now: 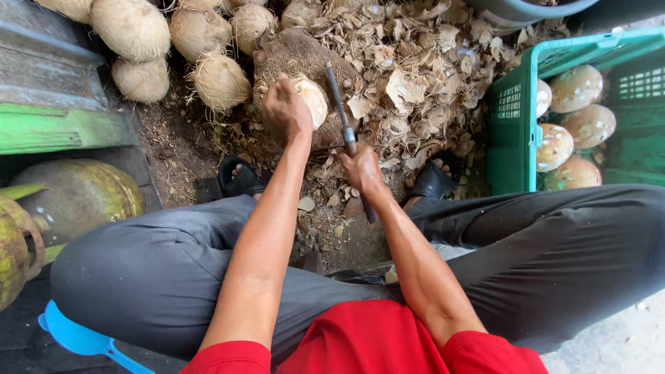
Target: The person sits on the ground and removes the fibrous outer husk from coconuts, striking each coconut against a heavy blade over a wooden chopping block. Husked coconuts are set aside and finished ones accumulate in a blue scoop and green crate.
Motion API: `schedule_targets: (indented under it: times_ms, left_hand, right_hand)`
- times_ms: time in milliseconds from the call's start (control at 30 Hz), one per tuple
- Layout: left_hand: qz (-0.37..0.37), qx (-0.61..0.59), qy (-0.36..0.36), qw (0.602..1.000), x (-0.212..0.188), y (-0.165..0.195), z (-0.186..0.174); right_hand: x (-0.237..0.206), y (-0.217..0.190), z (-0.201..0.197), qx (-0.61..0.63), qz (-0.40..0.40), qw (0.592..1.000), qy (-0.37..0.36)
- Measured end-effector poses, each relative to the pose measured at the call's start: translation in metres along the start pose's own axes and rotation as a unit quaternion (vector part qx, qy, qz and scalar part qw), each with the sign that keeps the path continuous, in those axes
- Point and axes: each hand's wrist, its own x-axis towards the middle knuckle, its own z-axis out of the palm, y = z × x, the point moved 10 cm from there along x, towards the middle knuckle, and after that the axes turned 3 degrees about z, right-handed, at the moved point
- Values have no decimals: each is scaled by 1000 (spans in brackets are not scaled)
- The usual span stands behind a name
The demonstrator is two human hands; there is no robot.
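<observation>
My left hand (pixel 284 111) grips a pale, partly peeled coconut (pixel 312 100) and presses it against a brown wooden block (pixel 294 55). My right hand (pixel 361 170) holds the handle of a long dark metal blade tool (pixel 339 104), whose blade points up just right of the coconut. Both forearms reach forward between my knees in grey trousers.
Several husked brown coconuts (pixel 208 41) are piled at the top left. Shell chips (pixel 415 76) cover the ground ahead. A green plastic crate (pixel 509 131) at right holds several peeled coconuts (pixel 575 90). A green gas cylinder (pixel 76 197) and blue scoop (pixel 83 339) lie left. My sandalled feet (pixel 242 176) rest below the block.
</observation>
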Motion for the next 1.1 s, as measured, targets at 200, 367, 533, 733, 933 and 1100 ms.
schedule_targets:
  times_ms: [200, 367, 533, 733, 933, 1100]
  left_hand:
    - [59, 37, 46, 997, 3, 7, -5]
    - [87, 45, 37, 995, 3, 3, -1]
    - [44, 32, 37, 998, 7, -4, 2]
    - [32, 20, 36, 999, 7, -5, 4]
    - [32, 62, 45, 997, 6, -4, 5]
    - [106, 32, 68, 992, 3, 3, 1]
  right_hand:
    - [-11, -26, -3, -19, -119, 993, -5]
    - [-29, -39, -13, -42, -192, 977, 84]
    - [7, 2, 0, -5, -39, 999, -1]
    - [-6, -18, -18, -54, -108, 992, 46]
    - [-27, -35, -9, -11, -139, 989, 55]
    - [-22, -39, -3, -60, -169, 981, 71]
